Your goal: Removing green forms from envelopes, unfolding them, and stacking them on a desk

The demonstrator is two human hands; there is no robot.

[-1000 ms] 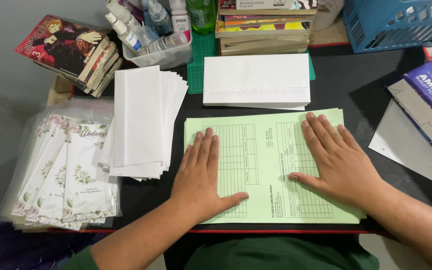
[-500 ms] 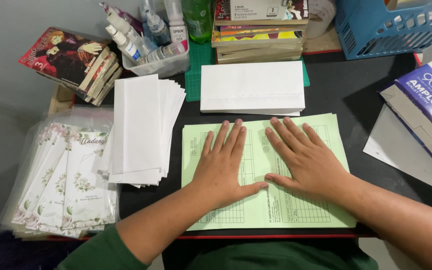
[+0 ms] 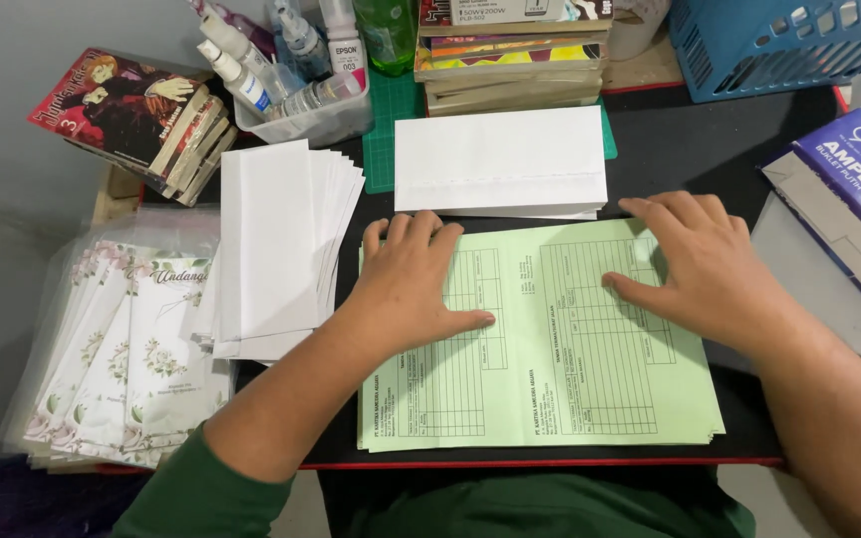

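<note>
Head view: two hands, left (image 3: 406,289) and right (image 3: 705,269), rest open and apart on one green form stack (image 3: 540,389).

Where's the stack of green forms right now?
In the head view, the green forms lie at the desk's near edge, under the left hand and right hand, just below the white envelope.

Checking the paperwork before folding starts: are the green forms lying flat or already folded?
Flat and unfolded. The green forms lie spread on the desk, the left hand and right hand resting on their far corners.
</note>
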